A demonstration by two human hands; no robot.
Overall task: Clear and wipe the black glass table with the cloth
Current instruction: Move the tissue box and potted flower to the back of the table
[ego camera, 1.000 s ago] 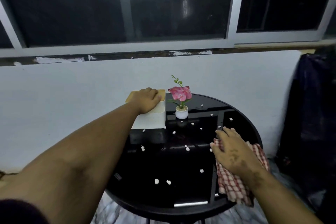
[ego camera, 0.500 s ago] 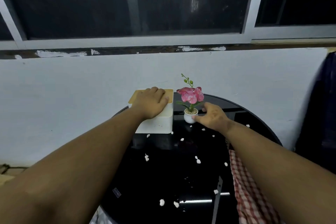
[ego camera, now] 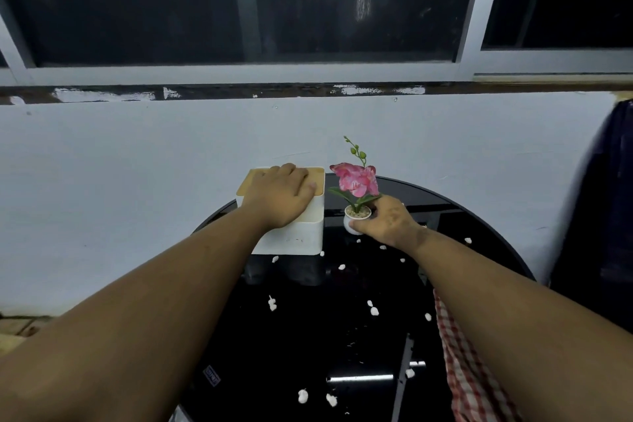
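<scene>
A round black glass table point(ego camera: 486, 216) stands against the wall, strewn with several small white crumbs point(ego camera: 272, 303). At its far left sits a white box with a wooden lid point(ego camera: 301, 236); my left hand point(ego camera: 279, 197) lies over the lid, fingers wrapped on its top. Beside the box is a small white pot with a pink flower point(ego camera: 356, 181). My right hand point(ego camera: 388, 221) is closed around the pot's right side. A red-and-white checked cloth point(ego camera: 460, 363) lies on the table's right part, mostly hidden under my right forearm.
A pale wall point(ego camera: 137, 181) runs right behind the table, with dark windows above. Something dark hangs at the right edge point(ego camera: 603, 233). Floor shows at the lower left.
My right hand left the cloth, reached forward across the table and closed on the flower pot. My left hand stayed on the box lid. The camera moved closer.
</scene>
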